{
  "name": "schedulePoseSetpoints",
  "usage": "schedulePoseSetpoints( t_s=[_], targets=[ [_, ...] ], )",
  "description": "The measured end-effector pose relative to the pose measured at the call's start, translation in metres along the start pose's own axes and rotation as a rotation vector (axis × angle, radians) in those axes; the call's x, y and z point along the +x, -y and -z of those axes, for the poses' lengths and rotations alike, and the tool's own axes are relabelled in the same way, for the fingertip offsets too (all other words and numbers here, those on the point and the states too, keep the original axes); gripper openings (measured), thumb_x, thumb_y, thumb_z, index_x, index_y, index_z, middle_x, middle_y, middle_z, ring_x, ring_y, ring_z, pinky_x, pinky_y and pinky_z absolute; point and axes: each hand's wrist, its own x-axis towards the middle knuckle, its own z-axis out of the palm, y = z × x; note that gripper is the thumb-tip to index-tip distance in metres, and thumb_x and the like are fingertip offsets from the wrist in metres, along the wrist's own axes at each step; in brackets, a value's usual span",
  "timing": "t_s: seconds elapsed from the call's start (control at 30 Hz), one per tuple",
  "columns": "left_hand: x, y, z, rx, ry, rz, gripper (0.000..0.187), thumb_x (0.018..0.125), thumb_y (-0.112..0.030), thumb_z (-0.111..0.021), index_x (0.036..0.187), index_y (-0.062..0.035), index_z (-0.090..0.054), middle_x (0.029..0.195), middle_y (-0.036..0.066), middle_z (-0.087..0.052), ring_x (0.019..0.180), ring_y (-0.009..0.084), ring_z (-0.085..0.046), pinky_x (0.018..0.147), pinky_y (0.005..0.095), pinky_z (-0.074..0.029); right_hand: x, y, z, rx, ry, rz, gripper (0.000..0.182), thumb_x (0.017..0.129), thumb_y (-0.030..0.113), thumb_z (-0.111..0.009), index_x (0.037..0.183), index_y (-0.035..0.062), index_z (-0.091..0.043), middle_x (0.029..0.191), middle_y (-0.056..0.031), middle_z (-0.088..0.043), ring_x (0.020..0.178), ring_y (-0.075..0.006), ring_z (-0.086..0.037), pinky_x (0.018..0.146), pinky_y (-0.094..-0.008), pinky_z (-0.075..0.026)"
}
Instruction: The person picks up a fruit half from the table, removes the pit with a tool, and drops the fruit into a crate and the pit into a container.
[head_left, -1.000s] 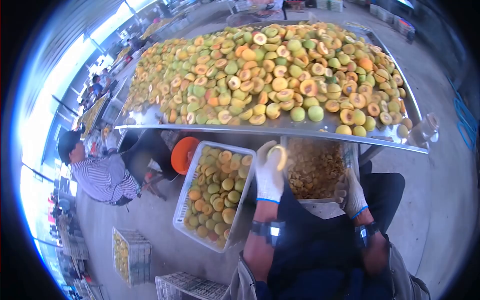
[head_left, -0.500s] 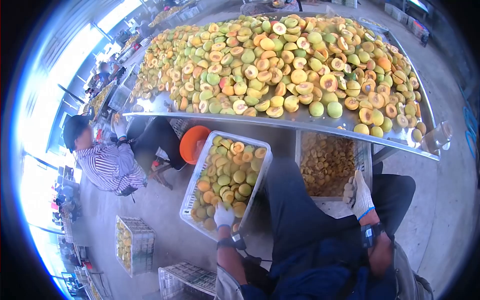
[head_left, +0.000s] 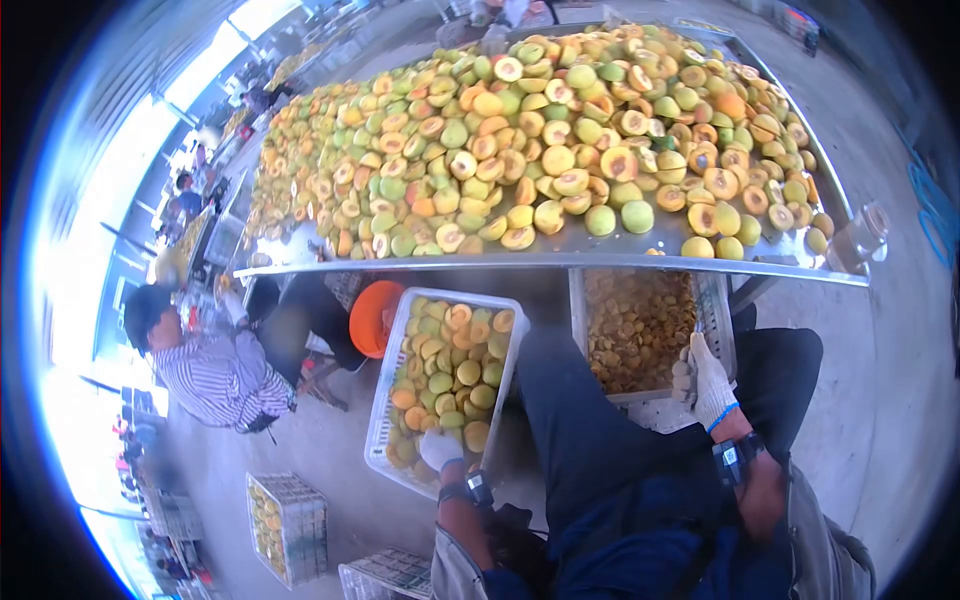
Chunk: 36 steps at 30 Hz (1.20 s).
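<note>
My left hand, in a white glove, reaches into the near end of a white plastic crate. Halved yellow-green and orange fruits, which look like peaches, fill this crate. The glove touches the fruit, but its fingers are too indistinct to show a grip. My right hand, also gloved, is above my right thigh beside a second crate. Its fingers are curled around something slim whose tip shows above the thumb; I cannot make out what it is. Brown, pit-like pieces lie in that second crate.
A metal table piled with fruit halves spans the space ahead. An orange bucket stands left of the fruit crate. Another person sits farther left. More crates stand on the floor at lower left.
The camera view has tilted, so the table and crates appear lower and slightly left. My left hand stays at the fruit crate's near end; my right hand stays beside the other crate.
</note>
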Motion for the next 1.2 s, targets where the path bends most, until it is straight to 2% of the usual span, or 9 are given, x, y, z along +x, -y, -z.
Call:
schedulePoseSetpoints(
  t_s=[0.2,0.3,0.5,0.73,0.97,1.03,1.1,1.17,1.2],
  targets=[
    [0.020,0.012,-0.007,0.126,0.131,-0.122,0.025,0.080,-0.025,-0.071,0.082,-0.0005,-0.074,0.081,0.024,-0.071,0.081,0.0443,-0.068,0.075,0.0530,-0.053,-0.006,0.009,0.008,0.013,-0.057,-0.001,0.043,0.104,0.059,-0.056,0.088,0.0188,-0.055,0.066,0.0028,-0.052,0.046,-0.0113,-0.046,0.042,-0.0285,-0.038],
    [0.031,-0.070,0.036,0.256,0.207,-0.197,0.023,0.085,-0.022,-0.069,0.085,0.0002,-0.073,0.085,0.024,-0.071,0.082,0.0438,-0.068,0.075,0.0523,-0.054,-0.013,0.014,0.005,-0.019,-0.053,0.031,0.044,0.104,0.060,-0.054,0.089,0.0183,-0.055,0.067,0.0034,-0.052,0.048,-0.0111,-0.047,0.044,-0.0293,-0.040],
    [0.050,-0.325,0.120,-0.634,-0.180,-0.522,0.018,0.089,-0.009,-0.068,0.100,0.0032,-0.074,0.095,0.022,-0.069,0.086,0.0419,-0.067,0.078,0.0473,-0.055,-0.002,0.010,0.012,0.013,-0.033,0.047,0.047,0.105,0.059,-0.050,0.089,0.0153,-0.052,0.068,0.0002,-0.054,0.045,-0.0131,-0.048,0.042,-0.0313,-0.044],
    [0.037,-0.521,0.049,-0.436,0.109,-0.794,0.041,0.086,-0.028,-0.074,0.118,-0.0028,-0.072,0.106,0.022,-0.070,0.101,0.0406,-0.068,0.092,0.0474,-0.054,-0.014,0.014,0.013,-0.040,-0.023,0.081,0.046,0.107,0.056,-0.048,0.088,0.0143,-0.052,0.067,-0.0002,-0.053,0.044,-0.0135,-0.048,0.043,-0.0315,-0.044],
    [0.069,-0.550,-0.035,-0.126,0.167,-0.786,0.042,0.079,-0.032,-0.078,0.111,-0.0067,-0.068,0.116,0.025,-0.065,0.105,0.0441,-0.065,0.090,0.0517,-0.054,-0.024,0.026,0.018,0.006,-0.011,0.069,0.041,0.108,0.051,-0.048,0.090,0.0143,-0.051,0.067,0.0001,-0.052,0.047,-0.0127,-0.049,0.044,-0.0302,-0.043],
    [0.084,-0.547,-0.039,-0.205,0.327,-0.910,0.059,0.076,-0.033,-0.082,0.125,-0.0035,-0.068,0.115,0.026,-0.067,0.101,0.0406,-0.068,0.093,0.0469,-0.055,-0.025,0.024,0.018,0.015,0.087,0.112,0.038,0.109,0.048,-0.048,0.091,0.0148,-0.051,0.069,0.0007,-0.052,0.048,-0.0117,-0.048,0.044,-0.0291,-0.042],
    [0.076,-0.539,-0.015,-0.401,0.421,-0.896,0.053,0.082,-0.028,-0.078,0.128,-0.0033,-0.067,0.119,0.022,-0.068,0.102,0.0371,-0.070,0.091,0.0420,-0.056,-0.030,0.027,0.018,0.008,0.102,0.108,0.035,0.109,0.046,-0.049,0.096,0.0148,-0.053,0.071,0.0012,-0.053,0.051,-0.0102,-0.049,0.045,-0.0277,-0.042],
    [0.045,-0.528,0.048,-1.232,0.987,-0.353,0.050,0.095,-0.018,-0.067,0.143,-0.0045,-0.057,0.138,0.019,-0.062,0.114,0.0391,-0.067,0.097,0.0499,-0.056,-0.039,0.029,0.016,-0.050,0.199,0.203,0.033,0.110,0.044,-0.049,0.102,0.0128,-0.058,0.073,0.0016,-0.055,0.054,-0.0077,-0.049,0.048,-0.0249,-0.042],
    [0.031,-0.518,0.063,-1.223,0.985,-0.349,0.050,0.095,-0.018,-0.067,0.143,-0.0045,-0.057,0.138,0.019,-0.062,0.114,0.0391,-0.067,0.097,0.0499,-0.056,-0.041,0.031,0.015,-0.045,0.203,0.195,0.033,0.110,0.044,-0.049,0.102,0.0128,-0.058,0.073,0.0016,-0.055,0.054,-0.0077,-0.049,0.048,-0.0249,-0.042]
  ],
)
